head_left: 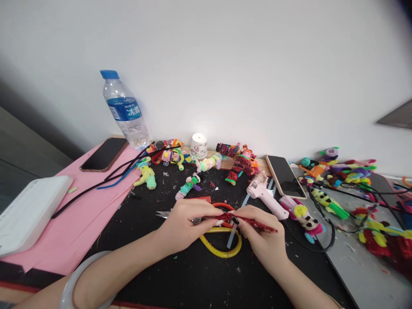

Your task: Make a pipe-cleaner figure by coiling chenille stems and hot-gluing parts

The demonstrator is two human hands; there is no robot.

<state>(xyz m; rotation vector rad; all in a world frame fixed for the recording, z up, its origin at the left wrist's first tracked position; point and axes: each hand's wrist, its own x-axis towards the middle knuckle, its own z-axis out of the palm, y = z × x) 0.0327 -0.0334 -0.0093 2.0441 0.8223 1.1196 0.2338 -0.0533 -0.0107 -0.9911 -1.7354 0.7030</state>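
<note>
Near the middle of the black mat (167,274), my left hand (185,223) and my right hand (265,240) meet fingertip to fingertip. Both pinch a red glittery pipe cleaner (262,226), whose one end sticks out to the right across my right hand. Fingers cover part of it, so its exact shape there is hidden. Beneath the hands lie scissors with a yellow handle loop (222,254) and an orange-red loop; their blades (163,214) poke out left of my left hand. A translucent bluish strip (232,236) crosses the yellow loop. Just beyond my right hand rests a pale pink glue gun (265,195).
Colourful pipe-cleaner figures (209,162) line the wall side, with more on the grey board (357,257) at right. A paper cup (198,146), a water bottle (125,111), two phones (286,176), black cords and a white box (32,210) on pink paper (93,219) surround the mat.
</note>
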